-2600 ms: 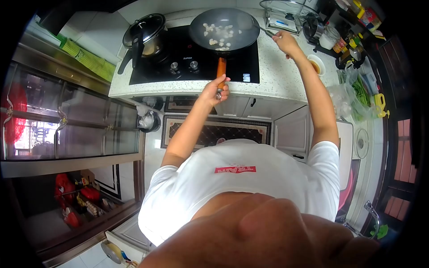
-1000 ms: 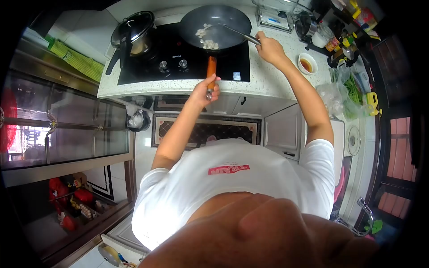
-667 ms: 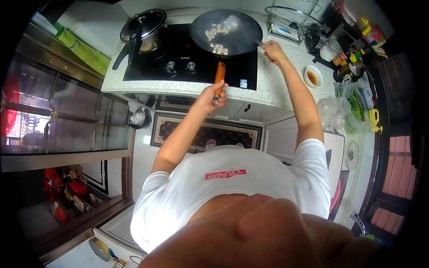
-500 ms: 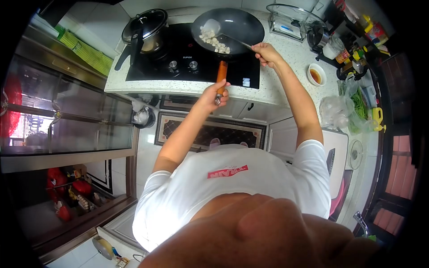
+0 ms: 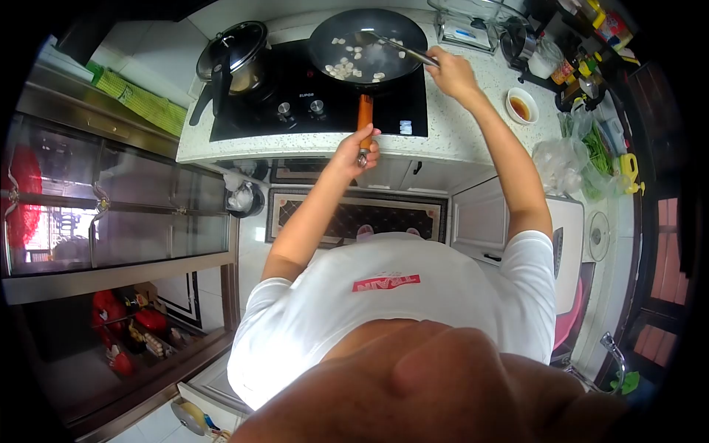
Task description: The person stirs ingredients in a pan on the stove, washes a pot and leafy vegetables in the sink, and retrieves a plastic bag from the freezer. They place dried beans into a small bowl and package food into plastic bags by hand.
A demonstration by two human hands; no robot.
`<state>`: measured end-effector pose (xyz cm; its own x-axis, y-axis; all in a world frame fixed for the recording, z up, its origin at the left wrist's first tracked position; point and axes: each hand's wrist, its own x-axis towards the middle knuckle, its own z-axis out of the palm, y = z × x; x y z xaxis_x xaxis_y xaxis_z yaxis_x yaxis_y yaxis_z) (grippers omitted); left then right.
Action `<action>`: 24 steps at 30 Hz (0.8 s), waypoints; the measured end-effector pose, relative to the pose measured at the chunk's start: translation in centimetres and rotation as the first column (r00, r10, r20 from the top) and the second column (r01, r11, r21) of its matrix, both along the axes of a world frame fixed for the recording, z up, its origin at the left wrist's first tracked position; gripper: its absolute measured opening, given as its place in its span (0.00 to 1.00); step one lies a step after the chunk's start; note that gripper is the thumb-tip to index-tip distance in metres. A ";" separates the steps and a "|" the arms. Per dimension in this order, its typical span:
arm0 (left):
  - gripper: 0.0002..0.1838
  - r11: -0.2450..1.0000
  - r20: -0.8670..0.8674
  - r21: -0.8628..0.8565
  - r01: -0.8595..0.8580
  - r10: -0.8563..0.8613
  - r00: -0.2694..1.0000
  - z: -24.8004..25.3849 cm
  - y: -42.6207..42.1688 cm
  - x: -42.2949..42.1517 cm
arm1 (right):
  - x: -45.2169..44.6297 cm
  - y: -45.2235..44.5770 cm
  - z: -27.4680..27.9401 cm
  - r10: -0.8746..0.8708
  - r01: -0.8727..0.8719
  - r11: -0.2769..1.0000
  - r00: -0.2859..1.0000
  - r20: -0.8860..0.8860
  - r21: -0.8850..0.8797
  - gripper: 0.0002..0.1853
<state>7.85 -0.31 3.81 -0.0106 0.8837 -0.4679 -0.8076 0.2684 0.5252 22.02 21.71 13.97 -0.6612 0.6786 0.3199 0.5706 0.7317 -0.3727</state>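
Note:
A dark wok (image 5: 332,55) sits on the right side of the black cooktop (image 5: 258,122). My left hand (image 5: 356,153) is wrapped round its orange-brown handle (image 5: 365,111). Up at the wok's right rim, my right hand (image 5: 452,72) grips the handle of a spatula (image 5: 413,54), whose blade rests inside the wok. Small pale chunks of food (image 5: 341,70) lie scattered over the wok's bottom, several bunched near the front and others around the blade. A little steam seems to rise there.
A pressure cooker (image 5: 240,55) with a dark lid stands at the left of the cooktop. To the right are a white bowl of brown liquid (image 5: 521,105), plastic bags with green vegetables (image 5: 591,151), and bottles (image 5: 583,66). A wire rack (image 5: 469,37) stands behind.
The spatula has swung up toward the back of the wok, and my right hand has shifted slightly up and right. The food, bunched before, is now spread out. My left hand keeps its hold.

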 end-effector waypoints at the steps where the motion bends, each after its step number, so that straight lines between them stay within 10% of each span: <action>1: 0.13 1.000 -0.001 0.002 0.005 -0.005 1.000 0.0 -0.1 0.0 | -0.5 -0.2 -0.7 0.013 -0.013 1.000 0.999 -0.039 -0.001 0.12; 12: 0.13 1.000 -0.008 0.009 0.016 -0.016 1.000 0.1 0.1 0.0 | 6.6 -2.7 6.4 0.143 -0.279 0.866 0.933 0.329 0.415 0.18; 24: 0.13 1.000 -0.019 0.009 -0.001 0.001 1.000 0.3 0.1 0.4 | 3.2 -0.3 1.1 -0.114 0.079 0.976 0.979 0.169 0.203 0.12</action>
